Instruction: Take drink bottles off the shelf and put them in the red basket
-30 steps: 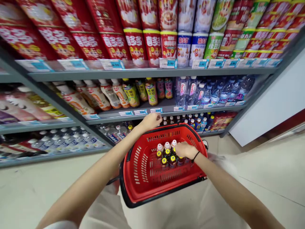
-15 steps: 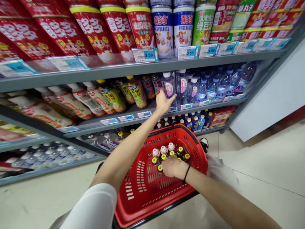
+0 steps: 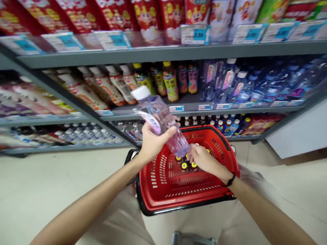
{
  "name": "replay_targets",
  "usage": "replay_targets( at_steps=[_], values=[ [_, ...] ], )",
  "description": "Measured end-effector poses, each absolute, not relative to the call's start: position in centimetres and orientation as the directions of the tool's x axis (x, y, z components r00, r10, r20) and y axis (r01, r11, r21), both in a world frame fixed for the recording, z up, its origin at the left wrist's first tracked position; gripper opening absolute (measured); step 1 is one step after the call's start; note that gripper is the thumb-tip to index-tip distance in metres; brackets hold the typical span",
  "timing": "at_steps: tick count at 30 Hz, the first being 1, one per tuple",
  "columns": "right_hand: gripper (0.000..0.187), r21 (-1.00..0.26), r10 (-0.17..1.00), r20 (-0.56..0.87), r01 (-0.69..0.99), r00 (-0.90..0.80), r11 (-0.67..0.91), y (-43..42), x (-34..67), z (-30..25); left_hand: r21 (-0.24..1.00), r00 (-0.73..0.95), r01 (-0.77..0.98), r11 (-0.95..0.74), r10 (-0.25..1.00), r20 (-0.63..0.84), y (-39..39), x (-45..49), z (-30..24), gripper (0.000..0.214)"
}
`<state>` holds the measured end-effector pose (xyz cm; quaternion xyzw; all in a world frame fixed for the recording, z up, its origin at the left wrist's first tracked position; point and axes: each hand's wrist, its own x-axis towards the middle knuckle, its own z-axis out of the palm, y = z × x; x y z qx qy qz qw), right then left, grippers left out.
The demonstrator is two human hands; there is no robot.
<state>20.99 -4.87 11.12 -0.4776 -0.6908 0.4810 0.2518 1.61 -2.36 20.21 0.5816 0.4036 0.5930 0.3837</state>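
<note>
My left hand [image 3: 152, 144] is wrapped round a clear plastic water bottle [image 3: 165, 114] with a white cap and a pink-and-white label. The bottle is tilted, cap toward the upper left, its base over the red shopping basket [image 3: 155, 207]. Close by that base is my right hand [image 3: 204, 159], with curled fingers, above the small bottles [image 3: 184, 166] with yellow caps standing in the basket. Whether it touches the water bottle or grips one of the small ones, I cannot tell. A dark band circles my right wrist.
Behind the basket, a shelf [image 3: 194, 107] holds more water bottles [image 3: 228, 80], yellow-capped tea bottles [image 3: 170, 83] and white-capped drinks [image 3: 109, 86]. Red cans [image 3: 146, 20] line the shelf above. The basket's far side is close to the lower shelf. A white panel [image 3: 296, 139] stands at the right.
My left hand has taken the water bottle off the shelf and brought it left and down over the basket, tilting it. My right hand has lifted slightly toward the bottle's base. The view has shifted.
</note>
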Motion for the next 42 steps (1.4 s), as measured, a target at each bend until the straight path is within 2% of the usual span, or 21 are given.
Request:
replay_targets(
  at_steps=[1, 3, 5, 7, 9, 13, 21, 30, 37, 42],
  values=[
    [0.043, -0.975, 0.902, -0.142, 0.216, -0.409, -0.055, -5.0, 20.4, 10.5, 0.955, 0.028, -0.046, -0.293, 0.955, 0.294, -3.3, 0.6, 19.4, 0.056],
    [0.054, -0.953, 0.882, -0.222, -0.097, -0.415, -0.286, -5.6, 19.2, 9.4, 0.98, 0.085, -0.14, -0.139, 0.985, 0.152, -4.7, -0.8, 17.4, 0.068],
    [0.067, -0.883, 0.829, -0.294, -0.196, -0.475, -0.426, -6.3, 18.0, 9.0, 0.983, 0.046, -0.179, -0.039, 0.998, 0.048, -5.6, -1.7, 15.5, 0.073],
    [0.069, -0.855, 0.758, -0.326, -0.166, -0.565, -0.491, -7.1, 17.1, 9.2, 0.983, -0.013, -0.18, 0.025, 1.0, -0.028, -6.2, -2.1, 14.2, 0.071],
    [0.062, -0.887, 0.728, -0.284, -0.118, -0.624, -0.447, -7.6, 16.6, 9.6, 0.984, -0.053, -0.168, 0.055, 0.997, -0.064, -6.6, -2.3, 13.7, 0.067],
    [0.059, -0.961, 0.742, -0.166, -0.062, -0.65, -0.27, -7.8, 16.2, 9.7, 0.984, -0.053, -0.16, 0.076, 0.995, -0.085, -7.1, -2.5, 13.5, 0.066],
    [0.061, -0.984, 0.8, -0.16, 0.028, -0.579, -0.176, -8.6, 16.5, 8.1, 0.985, 0.055, -0.167, 0.028, 0.998, -0.019, -7.8, -1.5, 13.0, 0.062],
    [0.057, -0.985, 0.836, -0.173, 0.07, -0.52, -0.16, -9.1, 17.1, 9.0, 0.933, 0.254, -0.331, 0.142, 0.966, -0.057, -8.3, -0.4, 12.4, 0.072],
    [0.051, -0.986, 0.832, -0.157, 0.042, -0.533, -0.16, -9.1, 17.5, 9.0, 0.935, 0.255, -0.32, 0.154, 0.964, -0.072, -7.9, -0.4, 12.6, 0.074],
    [0.044, -0.973, 0.795, -0.191, 0.004, -0.575, -0.231, -9.1, 17.8, 10.4, 0.898, 0.236, -0.421, 0.127, 0.971, -0.027, -7.3, -1.4, 13.2, 0.059]
  ],
)
